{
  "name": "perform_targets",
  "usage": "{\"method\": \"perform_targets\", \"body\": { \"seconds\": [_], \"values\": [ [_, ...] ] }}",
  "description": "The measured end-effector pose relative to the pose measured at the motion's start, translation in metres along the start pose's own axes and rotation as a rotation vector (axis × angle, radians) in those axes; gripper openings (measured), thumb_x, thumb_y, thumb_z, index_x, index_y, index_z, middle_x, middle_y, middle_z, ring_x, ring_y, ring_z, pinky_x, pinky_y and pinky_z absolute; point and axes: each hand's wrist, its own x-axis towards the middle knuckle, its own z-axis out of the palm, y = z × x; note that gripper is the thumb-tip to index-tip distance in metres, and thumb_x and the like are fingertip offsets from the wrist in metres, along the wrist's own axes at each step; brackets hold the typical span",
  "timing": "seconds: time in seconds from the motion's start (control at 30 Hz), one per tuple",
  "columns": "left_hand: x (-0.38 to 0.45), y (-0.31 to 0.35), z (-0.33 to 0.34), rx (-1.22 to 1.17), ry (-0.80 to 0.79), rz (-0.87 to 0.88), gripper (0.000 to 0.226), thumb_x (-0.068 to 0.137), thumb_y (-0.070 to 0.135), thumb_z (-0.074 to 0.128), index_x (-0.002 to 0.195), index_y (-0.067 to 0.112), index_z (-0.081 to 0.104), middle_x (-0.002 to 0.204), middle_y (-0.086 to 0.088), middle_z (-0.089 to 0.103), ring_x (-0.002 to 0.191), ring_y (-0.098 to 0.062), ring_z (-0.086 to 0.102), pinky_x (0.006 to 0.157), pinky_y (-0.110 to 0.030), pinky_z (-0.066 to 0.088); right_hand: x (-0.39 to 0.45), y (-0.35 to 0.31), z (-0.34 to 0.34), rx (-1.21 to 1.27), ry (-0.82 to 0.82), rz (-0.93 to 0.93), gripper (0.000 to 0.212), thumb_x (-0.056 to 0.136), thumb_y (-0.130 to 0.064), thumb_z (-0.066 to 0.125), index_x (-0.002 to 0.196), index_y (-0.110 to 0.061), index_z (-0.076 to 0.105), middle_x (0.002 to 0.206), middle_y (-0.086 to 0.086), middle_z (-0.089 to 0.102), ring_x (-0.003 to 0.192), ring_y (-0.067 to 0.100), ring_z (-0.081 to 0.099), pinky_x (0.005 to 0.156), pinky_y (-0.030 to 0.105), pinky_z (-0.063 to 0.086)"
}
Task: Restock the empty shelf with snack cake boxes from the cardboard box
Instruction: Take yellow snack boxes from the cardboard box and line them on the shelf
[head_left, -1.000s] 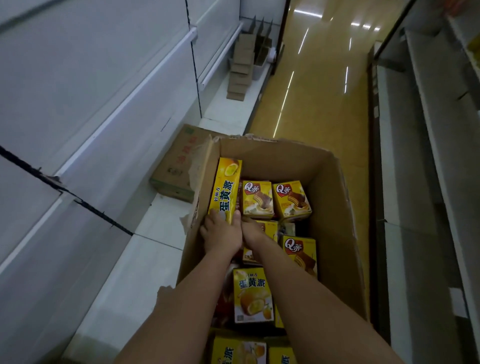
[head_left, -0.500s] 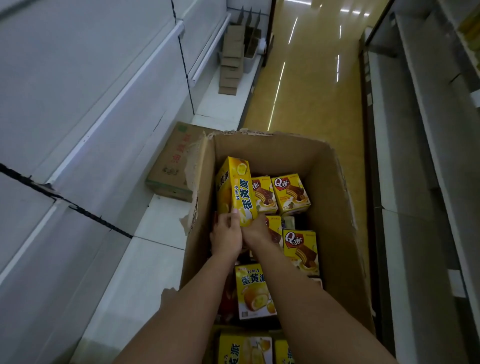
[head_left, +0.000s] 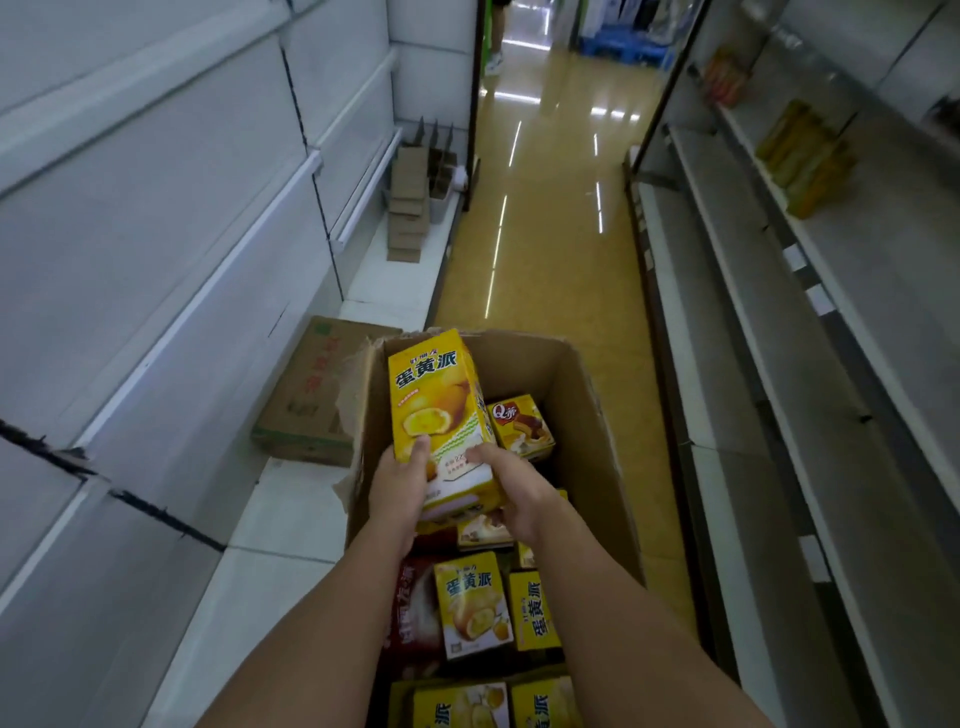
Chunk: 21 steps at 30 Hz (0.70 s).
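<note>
One tall yellow snack cake box (head_left: 439, 415) is held upright above the open brown cardboard box (head_left: 582, 415), near its far-left corner. The left hand (head_left: 400, 491) and right hand (head_left: 511, 488) each curl around the carton's lower end, which lies between the two palms. Inside, at least four more yellow cartons (head_left: 472, 605) and one chocolate-pie carton (head_left: 522, 423) are visible. One closed carton (head_left: 311, 395) lies on the white bottom shelf (head_left: 270, 525).

Lower snack cake boxes (head_left: 470, 706) cut off by bottom edge, far shelf packages (head_left: 802, 158) blurred
</note>
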Motion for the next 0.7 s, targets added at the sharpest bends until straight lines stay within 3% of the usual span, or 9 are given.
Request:
{"method": "perform_targets", "body": {
  "seconds": [0.07,0.13,0.2,0.27,0.37,0.43,0.53,0.6,0.7],
  "values": [
    [-0.005,0.011,-0.002,-0.061,-0.062,0.005,0.043,0.093,0.049,0.052,0.123,0.019,0.054,0.105,-0.002,0.066,0.089,-0.023,0.065,0.074,-0.038,0.054,-0.010,0.002,-0.010,0.094,-0.029,-0.015,0.018,0.089,-0.028,0.056,0.103,-0.017,0.061,0.092,0.001,0.065,0.071,0.015,0.059,0.060,0.026,0.044],
    [-0.009,0.020,-0.001,-0.114,-0.147,-0.007,0.036,0.093,0.043,0.056,0.120,0.020,0.056,0.098,-0.001,0.068,0.083,-0.024,0.067,0.080,-0.043,0.054,-0.020,0.001,-0.017,0.171,-0.041,-0.047,0.017,0.090,-0.027,0.055,0.102,-0.018,0.063,0.096,0.003,0.068,0.080,0.018,0.062,0.073,0.029,0.047],
    [-0.016,0.028,0.000,-0.155,-0.204,-0.026,0.036,0.092,0.033,0.060,0.126,0.020,0.055,0.104,-0.011,0.070,0.082,-0.030,0.068,0.073,-0.043,0.055,-0.027,-0.001,-0.019,0.184,-0.007,-0.069,0.018,0.089,-0.028,0.055,0.102,-0.018,0.063,0.100,0.005,0.069,0.084,0.021,0.062,0.078,0.034,0.047],
    [-0.021,0.031,0.004,-0.151,-0.214,-0.008,0.046,0.091,0.026,0.063,0.134,0.020,0.050,0.111,-0.014,0.067,0.085,-0.032,0.067,0.069,-0.039,0.054,-0.035,-0.005,-0.017,0.134,0.087,-0.127,0.033,0.083,-0.025,0.059,0.115,-0.018,0.060,0.111,0.010,0.066,0.090,0.027,0.063,0.077,0.039,0.050],
    [-0.039,0.031,0.009,-0.103,-0.194,0.043,0.063,0.088,0.021,0.067,0.143,0.017,0.037,0.117,-0.010,0.061,0.086,-0.028,0.063,0.071,-0.036,0.052,-0.037,-0.005,-0.018,0.080,0.191,-0.208,0.067,0.073,-0.034,0.065,0.137,-0.025,0.047,0.130,0.012,0.056,0.109,0.034,0.060,0.093,0.051,0.050],
    [-0.046,0.029,0.013,-0.092,-0.209,0.044,0.068,0.086,0.033,0.068,0.143,0.017,0.035,0.114,-0.008,0.060,0.084,-0.026,0.064,0.065,-0.033,0.051,-0.045,-0.002,-0.018,0.093,0.251,-0.250,0.060,0.085,-0.039,0.063,0.139,-0.020,0.045,0.134,0.011,0.054,0.114,0.032,0.058,0.094,0.049,0.050],
    [-0.050,0.033,0.015,-0.118,-0.231,-0.001,0.058,0.089,0.059,0.050,0.125,0.013,0.055,0.109,-0.013,0.068,0.087,-0.031,0.068,0.066,-0.034,0.054,-0.061,0.005,-0.027,0.042,0.326,-0.295,0.055,0.096,-0.041,0.050,0.144,-0.015,0.039,0.138,0.011,0.050,0.118,0.031,0.055,0.091,0.042,0.050],
    [-0.055,0.035,0.016,-0.165,-0.231,-0.037,0.044,0.098,0.052,0.037,0.108,0.015,0.059,0.097,-0.015,0.067,0.079,-0.030,0.065,0.065,-0.033,0.051,-0.071,0.011,-0.035,0.057,0.308,-0.303,0.054,0.099,-0.038,0.046,0.146,-0.015,0.036,0.136,0.010,0.051,0.116,0.028,0.055,0.083,0.035,0.048],
    [-0.067,0.033,0.019,-0.205,-0.268,-0.089,0.032,0.101,0.036,0.039,0.091,0.015,0.061,0.080,-0.014,0.065,0.064,-0.028,0.061,0.057,-0.031,0.048,-0.090,0.016,-0.045,0.048,0.298,-0.333,0.052,0.100,-0.035,0.045,0.147,-0.021,0.031,0.140,0.009,0.047,0.118,0.027,0.054,0.088,0.037,0.050]
  ]
}}
